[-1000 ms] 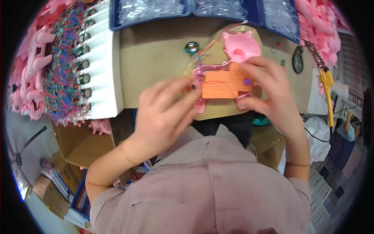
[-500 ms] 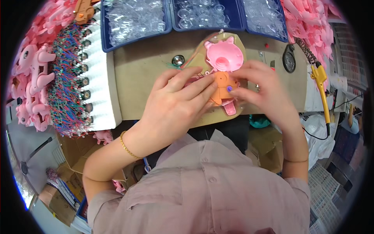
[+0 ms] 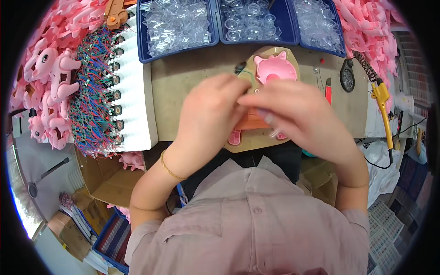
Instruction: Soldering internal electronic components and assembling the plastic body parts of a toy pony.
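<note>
My left hand (image 3: 211, 107) and my right hand (image 3: 297, 110) meet over a tan shaped board (image 3: 252, 145), fingertips close together and blurred. Both look closed in a pinch, but whatever lies between the fingers is hidden. A small purple bit (image 3: 263, 114) shows by my right thumb, and a small clear piece (image 3: 275, 134) shows below that hand. Beneath the hands, an orange plastic part (image 3: 251, 122) lies partly covered on the board. Beyond it is a pink animal-shaped shell (image 3: 277, 69) with two ears, open side up. A pink foot (image 3: 234, 137) sticks out below the orange part.
Blue bins (image 3: 178, 54) of clear plastic parts line the back. At left, a white foam block (image 3: 145, 114) holds small round parts with coloured wires (image 3: 94, 103), beside pink toy bodies (image 3: 59, 75). At right are a red-handled cutter (image 3: 328, 94), a black oval object (image 3: 347, 75) and a yellow soldering iron (image 3: 381, 98).
My hands have come off the orange part, and their fingertips have drawn together above it. The whole view has shifted slightly, and the red-handled cutter now shows more fully.
</note>
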Action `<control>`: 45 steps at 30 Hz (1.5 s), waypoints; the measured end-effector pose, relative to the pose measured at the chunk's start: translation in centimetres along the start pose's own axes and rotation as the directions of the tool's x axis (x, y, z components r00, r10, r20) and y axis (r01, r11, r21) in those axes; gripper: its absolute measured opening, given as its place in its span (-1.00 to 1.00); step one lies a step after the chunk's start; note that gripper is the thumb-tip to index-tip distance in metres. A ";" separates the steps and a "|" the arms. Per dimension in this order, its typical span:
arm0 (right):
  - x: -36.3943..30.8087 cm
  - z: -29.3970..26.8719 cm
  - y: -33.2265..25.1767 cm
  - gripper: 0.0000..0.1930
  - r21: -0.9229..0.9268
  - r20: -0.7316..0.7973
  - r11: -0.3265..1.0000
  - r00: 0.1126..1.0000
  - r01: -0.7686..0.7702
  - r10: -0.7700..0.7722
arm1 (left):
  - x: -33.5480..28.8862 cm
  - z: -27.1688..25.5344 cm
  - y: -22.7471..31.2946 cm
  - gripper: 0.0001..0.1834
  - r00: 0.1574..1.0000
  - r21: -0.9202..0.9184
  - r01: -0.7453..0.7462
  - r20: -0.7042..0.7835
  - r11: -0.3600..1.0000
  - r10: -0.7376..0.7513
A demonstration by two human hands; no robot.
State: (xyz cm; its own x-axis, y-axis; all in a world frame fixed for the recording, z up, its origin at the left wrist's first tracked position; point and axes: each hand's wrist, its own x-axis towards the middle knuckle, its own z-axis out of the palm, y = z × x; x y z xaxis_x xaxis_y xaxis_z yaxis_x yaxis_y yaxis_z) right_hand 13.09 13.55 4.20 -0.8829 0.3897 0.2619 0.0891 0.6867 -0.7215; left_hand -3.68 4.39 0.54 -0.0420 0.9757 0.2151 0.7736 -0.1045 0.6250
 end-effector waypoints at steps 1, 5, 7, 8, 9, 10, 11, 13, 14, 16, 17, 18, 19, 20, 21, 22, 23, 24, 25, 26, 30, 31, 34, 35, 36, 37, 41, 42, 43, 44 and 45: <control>-0.7 -1.1 -1.0 -0.79 -0.050 0.058 0.995 0.994 -0.086 0.089 | -0.1 -0.3 0.1 -0.73 0.993 0.033 -0.115 0.029 0.993 0.114; -0.8 -4.4 0.7 -0.76 0.021 -0.061 0.861 0.859 -0.508 0.508 | -0.3 -0.1 0.2 -0.63 0.934 0.050 -0.355 0.049 0.933 0.353; 0.5 -3.3 3.4 -0.76 -0.113 -0.054 0.924 0.931 -0.364 0.360 | -0.2 0.2 0.0 -0.64 0.915 0.058 -0.403 0.052 0.913 0.401; 1.2 -2.1 4.6 -0.76 -0.236 -0.005 0.953 0.981 -0.188 0.192 | -0.2 0.4 -0.3 -0.64 0.902 0.079 -0.432 0.049 0.899 0.429; 1.8 -1.0 5.2 -0.76 -0.235 -0.006 0.953 0.981 -0.191 0.195 | -0.3 0.6 -0.5 -0.64 0.902 0.076 -0.432 0.051 0.899 0.429; 2.4 -0.1 5.4 -0.78 -0.323 0.073 0.940 0.987 -0.111 0.142 | -0.3 0.7 -0.6 -0.67 0.915 0.046 -0.402 0.053 0.914 0.400; 2.5 0.2 5.4 -0.80 -0.402 0.157 0.915 0.983 -0.026 0.097 | -0.2 0.8 -0.6 -0.70 0.927 0.014 -0.372 0.056 0.928 0.370; 2.2 0.0 5.4 -0.82 -0.379 0.096 0.924 0.991 -0.051 0.094 | 0.0 0.9 -0.3 -0.72 0.962 -0.105 -0.260 0.058 0.960 0.267; 2.1 -0.2 5.3 -0.84 -0.353 0.038 0.933 0.995 -0.069 0.088 | 0.1 0.9 -0.2 -0.74 0.985 -0.219 -0.137 0.073 0.966 0.157; 0.9 -0.7 4.6 -0.83 -0.348 -0.031 0.911 0.974 -0.222 0.226 | 0.1 0.6 -0.5 -0.77 0.991 -0.285 -0.021 0.123 0.958 0.058; 0.1 -1.0 4.3 -0.82 -0.333 -0.103 0.867 0.929 -0.370 0.356 | 0.2 0.3 -0.6 -0.79 0.983 -0.341 0.093 0.179 0.936 -0.032; -1.0 -0.9 4.4 -0.82 -0.323 -0.096 0.874 0.931 -0.364 0.353 | 0.5 0.1 -0.7 -0.79 0.972 -0.352 0.146 0.226 0.924 -0.068; -1.5 -0.7 4.6 -0.82 -0.322 -0.095 0.870 0.928 -0.372 0.361 | 0.7 -0.1 -0.4 -0.79 0.970 -0.357 0.149 0.232 0.922 -0.067; -2.0 -0.4 4.7 -0.82 -0.359 -0.097 0.877 0.947 -0.319 0.305 | 0.8 -0.3 -0.2 -0.80 0.960 -0.364 0.200 0.256 0.910 -0.109; -2.3 -0.3 4.8 -0.82 -0.394 -0.097 0.880 0.964 -0.265 0.247 | 0.9 -0.3 -0.1 -0.80 0.948 -0.367 0.251 0.280 0.895 -0.151; -2.5 -0.5 5.0 -0.82 -0.395 -0.095 0.879 0.963 -0.268 0.251 | 0.9 -0.2 -0.1 -0.80 0.947 -0.370 0.253 0.283 0.894 -0.151; -2.7 -0.7 5.3 -0.82 -0.394 -0.057 0.897 0.979 -0.202 0.196 | 0.8 -0.2 -0.2 -0.79 0.947 -0.391 0.254 0.288 0.885 -0.144; -2.7 -0.8 5.5 -0.82 -0.390 -0.019 0.911 0.990 -0.134 0.138 | 0.7 -0.2 -0.3 -0.79 0.947 -0.411 0.255 0.291 0.875 -0.139; -2.6 -0.9 5.5 -0.82 -0.389 -0.018 0.911 0.990 -0.135 0.139 | 0.7 -0.3 -0.3 -0.79 0.946 -0.411 0.256 0.292 0.875 -0.140; -2.3 -1.0 5.4 -0.83 -0.395 0.007 0.903 0.983 -0.166 0.184 | 0.8 -0.5 -0.3 -0.80 0.926 -0.453 0.322 0.332 0.831 -0.179; -0.8 -1.6 5.5 -0.86 -0.404 0.040 0.884 0.961 -0.235 0.273 | 1.0 -0.4 -0.6 -0.80 0.878 -0.496 0.443 0.409 0.747 -0.248; -0.7 -1.8 5.9 -0.86 -0.402 0.036 0.885 0.961 -0.237 0.274 | 1.0 -0.4 -0.5 -0.80 0.877 -0.493 0.443 0.412 0.749 -0.247; -0.3 -2.2 6.2 -0.86 -0.369 0.175 0.913 0.951 -0.177 0.255 | 1.3 -0.4 -0.2 -0.80 0.839 -0.473 0.508 0.462 0.720 -0.288; 0.5 -2.2 5.4 -0.87 -0.423 0.251 0.881 0.907 -0.211 0.337 | 1.3 -0.4 -0.4 -0.79 0.854 -0.470 0.482 0.442 0.740 -0.276; 0.9 -2.3 4.9 -0.88 -0.479 0.318 0.845 0.850 -0.237 0.419 | 1.2 -0.3 -0.4 -0.77 0.869 -0.466 0.455 0.421 0.759 -0.262; 1.0 -2.4 5.0 -0.88 -0.484 0.306 0.841 0.853 -0.242 0.422 | 1.2 -0.3 -0.5 -0.77 0.872 -0.465 0.445 0.421 0.765 -0.251; -0.5 -2.0 5.4 -0.91 -0.435 0.170 0.859 0.913 -0.268 0.371 | 1.2 -0.3 -0.6 -0.78 0.875 -0.480 0.453 0.402 0.751 -0.270; -1.4 -1.8 5.0 -0.91 -0.419 0.047 0.867 0.948 -0.269 0.316 | 1.0 -0.2 -0.6 -0.79 0.875 -0.476 0.453 0.398 0.754 -0.275; -2.5 -1.6 3.9 -0.91 -0.413 0.059 0.874 0.950 -0.255 0.306 | 0.9 -0.1 -0.4 -0.79 0.874 -0.474 0.461 0.390 0.750 -0.291; -3.5 -1.2 2.1 -0.89 -0.312 -0.014 0.929 0.978 -0.200 0.206 | 0.7 -0.3 0.1 -0.81 0.865 -0.486 0.484 0.395 0.728 -0.311; -4.4 -0.8 0.4 -0.87 -0.219 -0.107 0.965 0.987 -0.143 0.122 | 0.8 -0.3 0.4 -0.82 0.858 -0.501 0.497 0.405 0.709 -0.316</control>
State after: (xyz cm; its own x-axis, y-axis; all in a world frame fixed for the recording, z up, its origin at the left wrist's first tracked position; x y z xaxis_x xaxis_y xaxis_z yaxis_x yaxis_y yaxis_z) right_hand 17.36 12.60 3.23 -0.8112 0.5339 0.2388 0.3133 0.7414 -0.5934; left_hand -3.62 5.09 1.20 -0.0245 0.9483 -0.3163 0.2112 0.3142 0.9256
